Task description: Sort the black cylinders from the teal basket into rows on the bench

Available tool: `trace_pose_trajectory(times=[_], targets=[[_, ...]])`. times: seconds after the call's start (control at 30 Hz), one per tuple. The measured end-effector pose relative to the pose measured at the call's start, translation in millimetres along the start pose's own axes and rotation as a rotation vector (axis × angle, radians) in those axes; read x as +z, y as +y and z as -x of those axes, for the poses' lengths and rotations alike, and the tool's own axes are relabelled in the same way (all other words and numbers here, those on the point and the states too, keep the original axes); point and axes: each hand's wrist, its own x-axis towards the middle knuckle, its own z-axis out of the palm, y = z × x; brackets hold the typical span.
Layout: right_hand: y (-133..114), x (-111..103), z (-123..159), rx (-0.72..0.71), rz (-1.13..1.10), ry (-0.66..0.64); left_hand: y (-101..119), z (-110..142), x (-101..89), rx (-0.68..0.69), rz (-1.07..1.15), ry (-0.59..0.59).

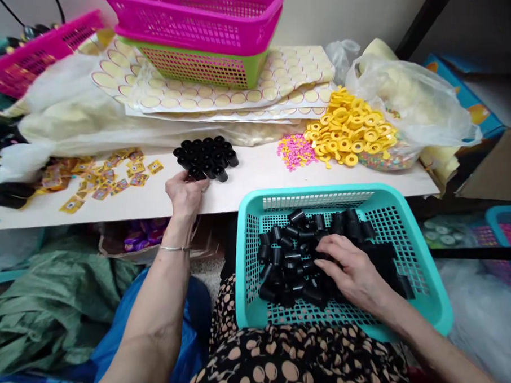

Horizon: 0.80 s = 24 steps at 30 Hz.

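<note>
The left hand touches clustered black caps on the bench; the right hand curls over loose caps in the turquoise basket. Whether either grips one, I cannot tell.

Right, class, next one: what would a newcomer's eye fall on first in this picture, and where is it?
Probably the turquoise basket low in front of the person, with the right hand among its loose black pieces. Next, the pink basket stacked on a green one at the table's back, and the yellow rings heaped right of it. Left of centre, the left hand touches a tight black cluster.
</note>
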Motion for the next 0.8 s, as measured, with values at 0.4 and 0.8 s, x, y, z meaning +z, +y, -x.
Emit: trace_pose_trajectory(times=[0.4,0.8], targets=[[-15.8,3.1,3.9,-0.116,0.457,-0.395,89.8,142.8,-27.9,0.583,-0.020,-0.727],[-11.0,1.0,19.5,-0.233,0.407,-0.407,98.2,186.3,-16.8,0.765,-0.510,-1.499]])
